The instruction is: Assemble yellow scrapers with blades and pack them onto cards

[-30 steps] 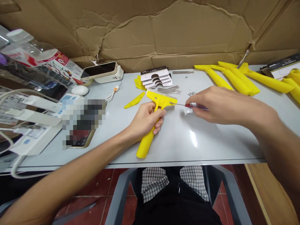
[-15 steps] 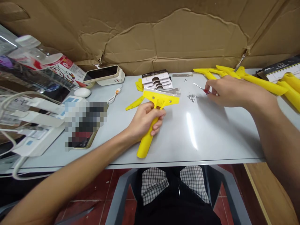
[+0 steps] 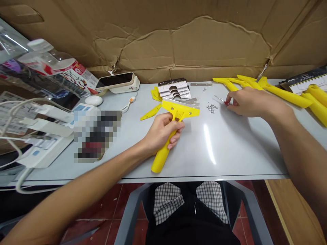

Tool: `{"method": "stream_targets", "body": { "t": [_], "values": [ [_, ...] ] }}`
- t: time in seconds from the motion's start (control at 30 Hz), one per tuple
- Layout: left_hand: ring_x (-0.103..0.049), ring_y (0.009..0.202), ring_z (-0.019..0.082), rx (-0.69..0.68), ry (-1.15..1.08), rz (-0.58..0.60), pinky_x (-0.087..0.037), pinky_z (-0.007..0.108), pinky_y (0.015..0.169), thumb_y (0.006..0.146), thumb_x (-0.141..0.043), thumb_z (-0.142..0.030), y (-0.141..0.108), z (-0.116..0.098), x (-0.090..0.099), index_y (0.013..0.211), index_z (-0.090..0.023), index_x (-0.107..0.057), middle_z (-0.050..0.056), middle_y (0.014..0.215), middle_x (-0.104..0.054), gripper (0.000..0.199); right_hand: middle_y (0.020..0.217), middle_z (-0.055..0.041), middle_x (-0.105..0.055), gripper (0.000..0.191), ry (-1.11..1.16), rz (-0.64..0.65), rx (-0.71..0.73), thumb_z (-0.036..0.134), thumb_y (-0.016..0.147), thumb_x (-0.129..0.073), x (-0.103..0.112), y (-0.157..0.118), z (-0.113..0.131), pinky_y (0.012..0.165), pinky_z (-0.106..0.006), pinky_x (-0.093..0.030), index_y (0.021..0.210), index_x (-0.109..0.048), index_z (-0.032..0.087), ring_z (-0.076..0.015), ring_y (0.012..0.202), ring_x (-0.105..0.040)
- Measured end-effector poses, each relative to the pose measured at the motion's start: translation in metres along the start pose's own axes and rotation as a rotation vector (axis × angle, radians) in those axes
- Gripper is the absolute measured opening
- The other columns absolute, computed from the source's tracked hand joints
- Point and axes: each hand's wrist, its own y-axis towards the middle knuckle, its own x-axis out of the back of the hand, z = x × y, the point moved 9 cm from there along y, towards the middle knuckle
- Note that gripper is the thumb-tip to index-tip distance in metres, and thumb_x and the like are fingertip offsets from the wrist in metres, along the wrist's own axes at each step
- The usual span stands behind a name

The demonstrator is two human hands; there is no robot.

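My left hand (image 3: 163, 132) is wrapped round the handle of a yellow scraper (image 3: 160, 158), whose wide head points away from me and carries a metal blade and two screws. At the right, the fingers of my right hand (image 3: 242, 102) pinch the red handle of a small screwdriver (image 3: 226, 103). Its thin shaft points left, just above a pile of small screws (image 3: 212, 108). Behind the scraper head lie thin metal blades (image 3: 192, 101) and white and black packets (image 3: 173, 87). Yellow flat pieces (image 3: 150, 112) are left of the head.
More yellow handles (image 3: 286, 93) and a black and white box (image 3: 306, 81) lie at the right. At the left are a phone (image 3: 116, 80), a white mouse (image 3: 94, 100), a power strip (image 3: 48, 154) with cables and plastic bottles (image 3: 61, 68). Cardboard (image 3: 194, 44) stands behind the table (image 3: 204, 153).
The whole view has shifted slightly. Both hands keep their holds on the scraper and the screwdriver, with little other visible movement.
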Motion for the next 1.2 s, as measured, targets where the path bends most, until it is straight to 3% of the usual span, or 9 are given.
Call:
{"method": "stream_targets", "body": {
  "t": [0.1, 0.23, 0.37, 0.47, 0.57, 0.67, 0.8, 1.03, 1.2],
  "values": [
    [-0.040, 0.033, 0.008, -0.015, -0.062, 0.021, -0.033, 0.021, 0.032, 0.087, -0.070, -0.037, 0.001, 0.000, -0.001, 0.073, -0.021, -0.059, -0.004, 0.050, -0.052, 0.024, 0.114, -0.0169, -0.075, 0.036, -0.008, 0.014, -0.009, 0.047, 0.097, -0.066, 0.001, 0.000, 0.002, 0.071, -0.045, -0.046, 0.123, -0.077, 0.025, -0.0344, 0.092, -0.068],
    [-0.051, 0.043, 0.011, -0.095, -0.264, 0.039, -0.038, 0.023, 0.033, 0.091, -0.061, -0.049, 0.005, -0.005, -0.002, 0.084, -0.021, -0.060, 0.005, 0.078, -0.071, 0.029, 0.114, -0.0172, -0.074, 0.044, 0.009, 0.006, -0.003, 0.054, 0.096, -0.067, 0.000, 0.002, 0.001, 0.075, -0.048, -0.047, 0.128, -0.077, 0.025, -0.0356, 0.093, -0.067],
    [-0.055, 0.053, 0.010, -0.069, -0.378, -0.027, -0.045, 0.021, 0.041, 0.100, -0.060, -0.032, 0.012, 0.000, 0.003, 0.090, -0.018, -0.063, 0.007, 0.088, -0.073, 0.017, 0.110, -0.0161, -0.074, 0.048, 0.002, -0.023, 0.008, 0.056, 0.096, -0.062, -0.002, 0.003, 0.000, 0.076, -0.050, -0.047, 0.131, -0.077, 0.028, -0.0363, 0.093, -0.067],
    [-0.063, 0.065, 0.011, -0.025, -0.437, -0.081, -0.055, 0.021, 0.056, 0.099, -0.071, -0.022, 0.015, 0.007, 0.009, 0.106, -0.014, -0.069, 0.009, 0.095, -0.075, 0.011, 0.112, -0.0157, -0.075, 0.048, -0.010, -0.020, -0.001, 0.056, 0.096, -0.061, -0.002, 0.002, 0.001, 0.073, -0.048, -0.046, 0.132, -0.076, 0.028, -0.0358, 0.093, -0.067],
    [-0.070, 0.077, 0.014, -0.019, -0.456, -0.099, -0.062, 0.026, 0.072, 0.089, -0.087, -0.018, 0.016, 0.010, 0.013, 0.118, -0.018, -0.068, 0.007, 0.096, -0.076, 0.034, 0.112, -0.0150, -0.076, 0.047, -0.023, -0.011, 0.002, 0.055, 0.097, -0.059, -0.002, 0.001, 0.003, 0.071, -0.047, -0.044, 0.131, -0.076, 0.029, -0.0349, 0.091, -0.067],
    [-0.070, 0.078, 0.014, -0.060, -0.445, -0.106, -0.062, 0.028, 0.077, 0.076, -0.098, -0.015, 0.016, 0.009, 0.016, 0.113, -0.020, -0.068, 0.002, 0.091, -0.073, 0.048, 0.110, -0.0139, -0.076, 0.048, -0.031, -0.002, 0.018, 0.058, 0.097, -0.057, -0.002, 0.001, 0.005, 0.069, -0.046, -0.043, 0.131, -0.076, 0.030, -0.0335, 0.087, -0.066],
    [-0.066, 0.073, 0.012, -0.066, -0.368, -0.099, -0.059, 0.026, 0.072, 0.069, -0.103, -0.021, 0.015, 0.008, 0.014, 0.094, -0.015, -0.073, 0.000, 0.083, -0.070, 0.039, 0.110, -0.0142, -0.076, 0.052, -0.008, 0.016, 0.030, 0.063, 0.096, -0.057, -0.004, 0.001, 0.005, 0.072, -0.047, -0.044, 0.133, -0.077, 0.031, -0.0350, 0.091, -0.067],
    [-0.064, 0.072, 0.012, -0.123, -0.223, -0.184, -0.056, 0.026, 0.072, 0.081, -0.094, -0.028, 0.013, 0.005, 0.017, 0.088, -0.013, -0.079, 0.003, 0.084, -0.073, 0.023, 0.111, -0.0155, -0.076, 0.057, 0.010, 0.021, 0.024, 0.067, 0.096, -0.058, -0.002, -0.001, 0.007, 0.075, -0.048, -0.046, 0.135, -0.076, 0.029, -0.0360, 0.093, -0.068],
    [-0.067, 0.068, 0.014, -0.040, -0.127, -0.165, -0.056, 0.028, 0.066, 0.098, -0.078, -0.034, 0.013, 0.010, 0.015, 0.094, -0.014, -0.076, 0.006, 0.082, -0.076, 0.020, 0.105, -0.0146, -0.076, 0.057, -0.007, -0.016, 0.045, 0.069, 0.097, -0.055, -0.002, 0.000, 0.007, 0.070, -0.047, -0.046, 0.129, -0.078, 0.028, -0.0332, 0.085, -0.067]
  ]
}}
